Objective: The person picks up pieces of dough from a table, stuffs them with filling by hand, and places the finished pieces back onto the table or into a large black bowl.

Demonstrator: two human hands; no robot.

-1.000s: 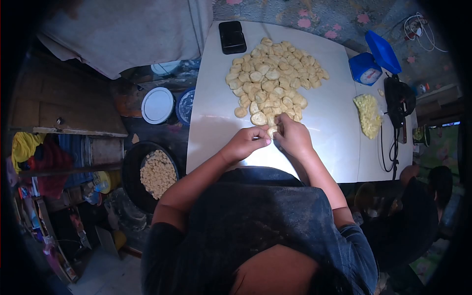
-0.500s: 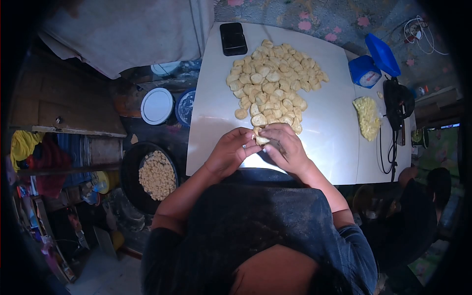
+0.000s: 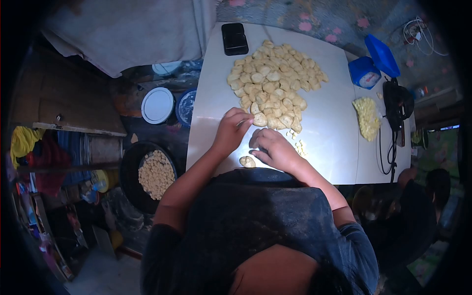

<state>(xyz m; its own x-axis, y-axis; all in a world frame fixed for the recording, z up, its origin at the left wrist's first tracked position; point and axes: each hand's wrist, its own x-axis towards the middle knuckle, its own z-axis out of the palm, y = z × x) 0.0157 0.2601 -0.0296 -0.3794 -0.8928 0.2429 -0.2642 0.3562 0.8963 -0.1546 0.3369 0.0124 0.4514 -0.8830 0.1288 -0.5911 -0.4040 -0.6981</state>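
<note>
A wide heap of pale dough pieces (image 3: 275, 78) lies on the white table (image 3: 327, 142). At the heap's near left edge my left hand (image 3: 233, 129) has its fingertips pinched against a dough piece (image 3: 259, 119). Close by on the right, my right hand (image 3: 273, 148) is over the table with its fingers bent and thumb apart, holding nothing that shows. A single dough piece (image 3: 247, 162) rests near the table's front edge, below my hands. Small yellow bits (image 3: 300, 147) are scattered just right of my right hand.
At the right are a bag of yellow pieces (image 3: 367, 118), a blue scale (image 3: 364, 72) and a black device with cables (image 3: 397, 105). A black case (image 3: 234, 39) lies at the back left. Left of the table stand a dark basin (image 3: 156, 175) and a white-lidded bucket (image 3: 158, 105). A person (image 3: 410, 221) is at lower right.
My hands have separated, the left moving up to the heap and the right slightly down. The dough piece between them is gone from there; one now lies by the front edge.
</note>
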